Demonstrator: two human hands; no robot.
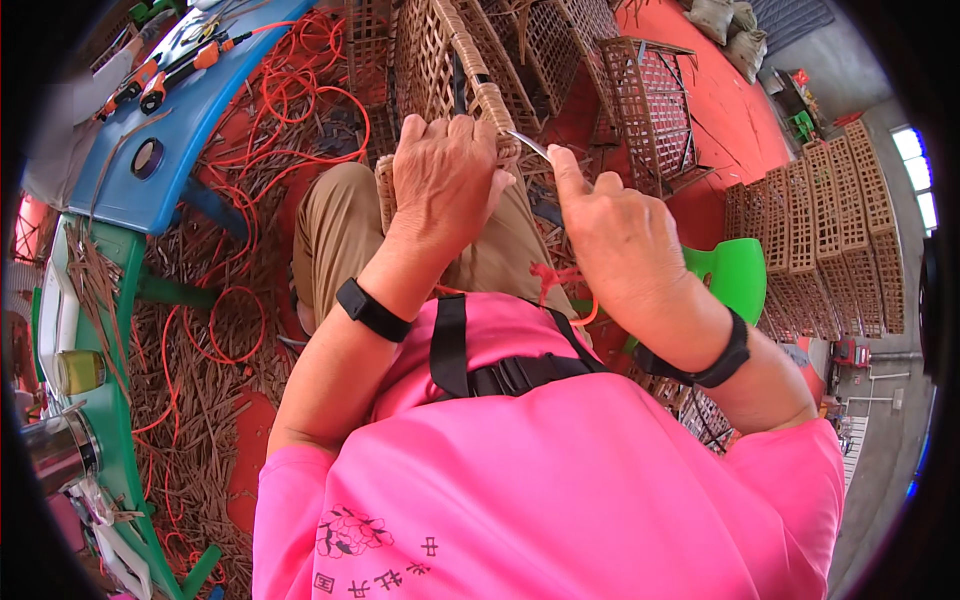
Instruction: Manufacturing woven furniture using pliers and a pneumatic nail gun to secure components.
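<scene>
A woven wicker frame [428, 62] with an open lattice and a wrapped, lighter rim stands in front of me, its near end by my knees. My left hand [445, 180] is closed over the corner of that rim, knuckles up. From the right, my right hand [625, 240] is closed around a slim, slightly curved metal tool [530, 144]. Its handle is hidden inside my fist, so I cannot tell whether it is an awl or a blade. The tool's far end meets the wrapped rim just beside my left fingers.
At left, a blue table [190, 110] bears orange-and-black power tools [180, 75] and a tape roll [147, 158]. Below it is a green table [118, 300]. Orange hose [365, 125] and cane scraps [200, 420] cover the floor. Wicker panels [830, 220] are stacked right, near a green chair [738, 285].
</scene>
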